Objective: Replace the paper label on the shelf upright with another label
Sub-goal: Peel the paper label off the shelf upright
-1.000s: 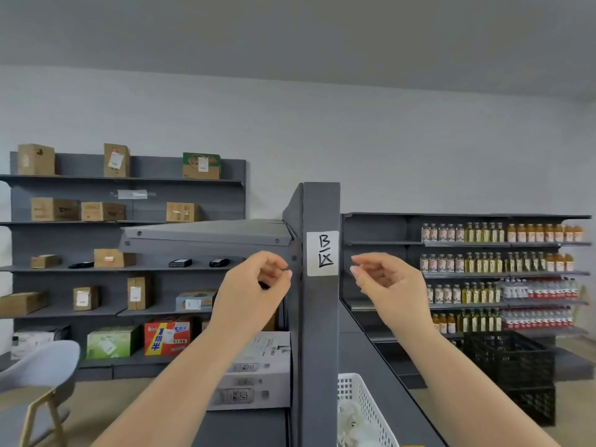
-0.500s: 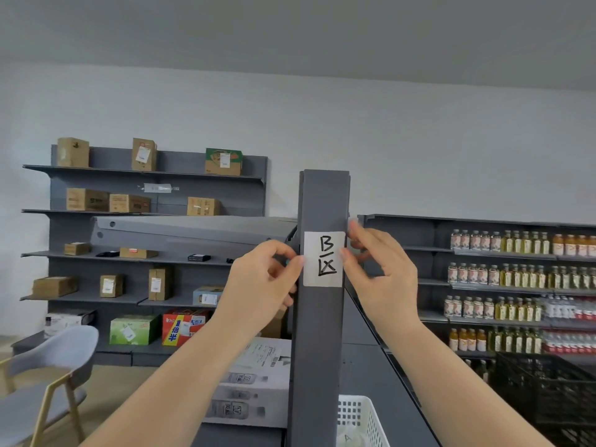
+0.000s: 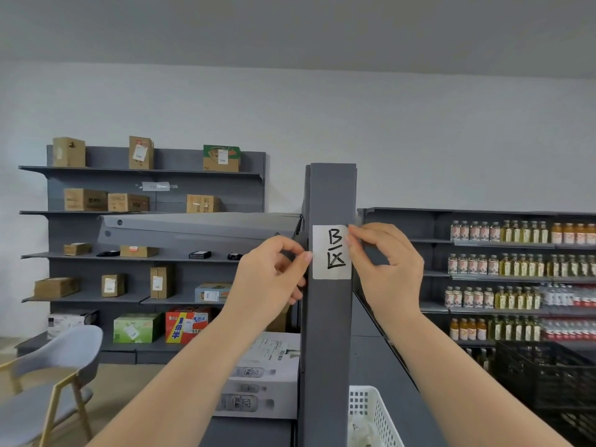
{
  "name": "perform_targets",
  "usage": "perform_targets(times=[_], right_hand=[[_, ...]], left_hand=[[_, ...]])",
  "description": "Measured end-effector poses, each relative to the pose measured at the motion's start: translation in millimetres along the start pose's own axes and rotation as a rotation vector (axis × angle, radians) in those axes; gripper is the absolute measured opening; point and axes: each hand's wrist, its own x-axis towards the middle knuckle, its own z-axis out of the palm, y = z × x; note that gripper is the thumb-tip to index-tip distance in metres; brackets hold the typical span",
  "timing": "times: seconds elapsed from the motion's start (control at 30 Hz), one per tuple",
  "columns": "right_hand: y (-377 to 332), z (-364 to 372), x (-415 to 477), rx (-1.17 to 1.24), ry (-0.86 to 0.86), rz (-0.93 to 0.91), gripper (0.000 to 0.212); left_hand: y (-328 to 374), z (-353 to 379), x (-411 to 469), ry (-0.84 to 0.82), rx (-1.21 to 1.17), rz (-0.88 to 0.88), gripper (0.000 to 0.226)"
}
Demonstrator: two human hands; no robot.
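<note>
A white paper label with black handwriting is stuck on the front of the dark grey shelf upright in the middle of the view. My left hand is curled at the label's left edge, its thumb tip touching the paper. My right hand pinches at the label's upper right edge with thumb and forefinger. The label lies flat against the upright. No other label is in view.
A white plastic basket sits low right of the upright, a printed white carton low left. Grey shelves with cardboard boxes line the back left, bottle shelves the right. A grey chair and a black crate stand nearby.
Both hands rose from beside the upright onto the label's edges. The right fingertips shifted to pinch the upper right edge. The view has drawn closer to the upright.
</note>
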Motion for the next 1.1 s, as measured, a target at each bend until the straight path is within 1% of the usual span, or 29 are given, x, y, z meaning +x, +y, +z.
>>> perform_targets(times=[0.1, 0.23, 0.33, 0.4, 0.5, 0.57, 0.63, 0.7, 0.77, 0.83, 0.93, 1.0, 1.1], right_hand=[[-5, -1, 4, -0.014, -0.035, 0.037, 0.009], [-9, -4, 6, -0.055, -0.115, 0.081, 0.009], [-14, -6, 5, -0.044, -0.125, 0.108, 0.007], [-20, -7, 3, -0.022, -0.132, 0.143, 0.009], [-29, -10, 1, 0.015, -0.158, 0.224, 0.014], [-34, -13, 0, 0.02, -0.176, 0.236, 0.021], [-40, -16, -4, 0.018, -0.188, 0.231, 0.026], [-46, -20, -7, 0.064, -0.163, 0.265, 0.025], [-54, -26, -7, 0.171, -0.094, 0.332, 0.022], [-63, -34, 0, 0.206, -0.064, 0.333, 0.019], [-72, -43, 8, 0.219, -0.148, 0.363, 0.014], [-72, -47, 7, 0.257, -0.193, 0.41, 0.013], [-67, -53, -3, 0.237, -0.236, 0.452, 0.015]], left_hand=[[1, 0, 1, -0.01, -0.009, -0.008, 0.012], [1, 1, 1, -0.01, -0.01, -0.025, 0.012], [0, 2, 0, -0.011, 0.01, -0.023, 0.012], [2, 1, -1, -0.013, 0.024, -0.022, 0.013], [4, 0, -3, -0.014, 0.02, -0.029, 0.009], [5, -2, -4, -0.013, 0.018, -0.032, 0.008], [6, -3, -8, -0.003, 0.016, -0.025, 0.013], [8, -5, -12, 0.002, 0.015, -0.007, 0.018], [10, -6, -16, 0.0, 0.02, -0.003, 0.026], [13, -7, -19, -0.002, 0.001, -0.01, 0.024], [26, -11, -29, -0.056, -0.136, -0.096, 0.009], [33, -12, -39, -0.148, -0.307, -0.214, 0.019], [34, -11, -54, -0.309, -0.539, -0.361, 0.043]])
